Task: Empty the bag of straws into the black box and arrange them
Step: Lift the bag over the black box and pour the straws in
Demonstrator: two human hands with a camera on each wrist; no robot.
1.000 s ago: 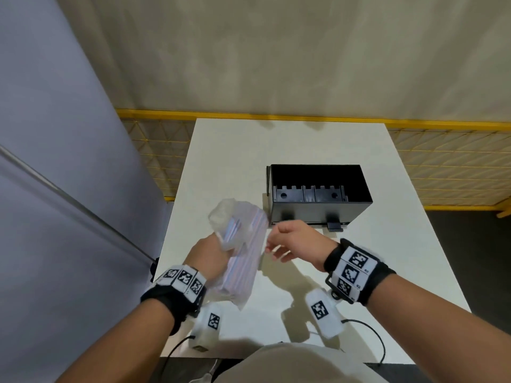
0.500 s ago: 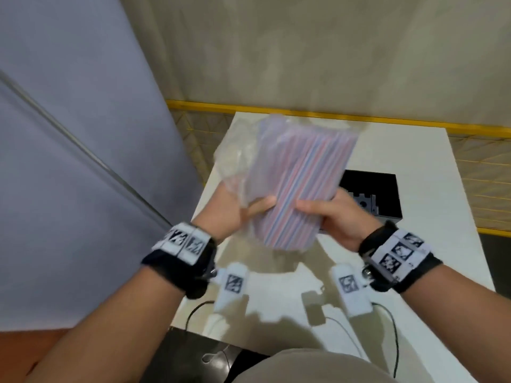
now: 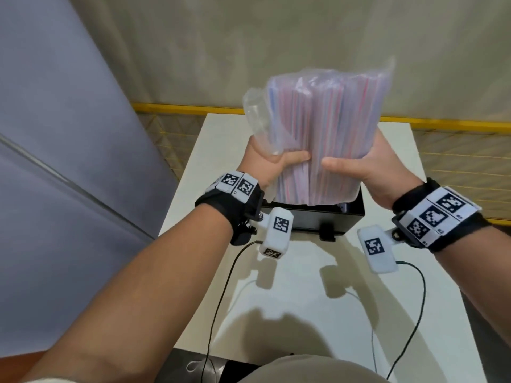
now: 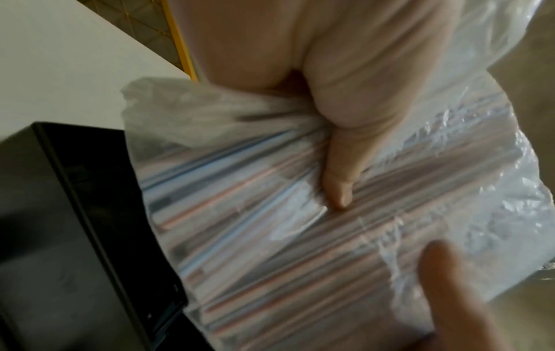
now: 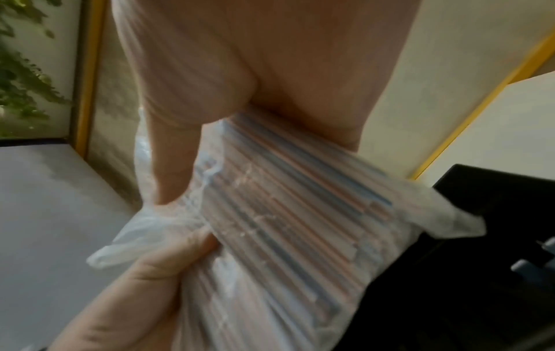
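Observation:
A clear plastic bag of striped straws [image 3: 318, 134] stands upright over the black box [image 3: 312, 219], its lower end at the box's opening. My left hand [image 3: 272, 161] grips the bag's left side, thumb across the front. My right hand [image 3: 367, 164] grips the right side the same way. In the left wrist view the bag of straws [image 4: 285, 225] reaches the black box [image 4: 66, 237] at lower left. The right wrist view has the bag of straws [image 5: 285, 225] with the black box [image 5: 480, 261] at right. Most of the box's inside is hidden behind the bag.
The box sits on a white table [image 3: 304, 299], which ends at a yellow-railed mesh fence [image 3: 442, 150] at the back. A grey panel [image 3: 69, 161] stands close on the left. Two cables [image 3: 221, 299] trail from the wrist cameras across the near table.
Both hands have raised the bag from the table, turned it upright and brought it over the black box. The right hand, free a second ago, now grips the bag's right side.

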